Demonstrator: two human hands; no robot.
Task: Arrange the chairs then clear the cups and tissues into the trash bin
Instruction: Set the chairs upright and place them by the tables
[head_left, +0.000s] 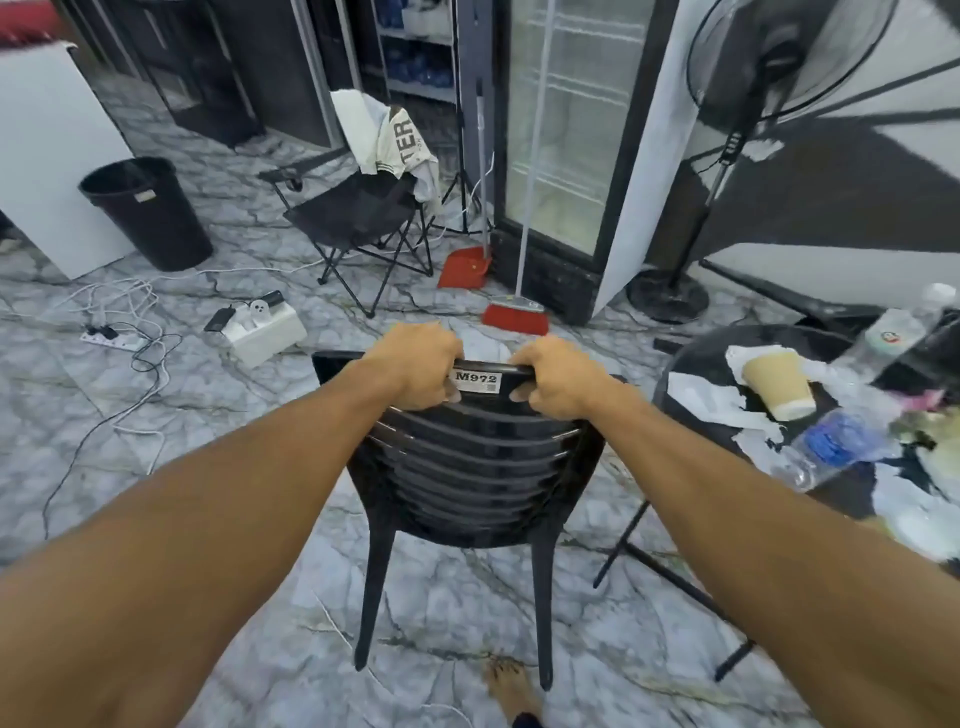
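A black plastic chair (467, 467) with a slatted back stands in front of me on the marble floor. My left hand (415, 364) and my right hand (553, 376) both grip its top rail, one on each side of a white label. To the right is a round black table (696, 364) holding a tan paper cup (779, 382) lying on its side and crumpled white tissues (711, 397). A black trash bin (148, 213) stands open at the far left. A black folding chair (358, 218) with cloth draped over its back sits behind.
Plastic bottles (836, 441) lie on the table. White cables and a power strip (111, 340) trail over the floor at left, near a white box (262, 330). A red dustpan (465, 267) and broom (514, 317) lean by a glass-door fridge (571, 156). A standing fan (727, 156) is at right.
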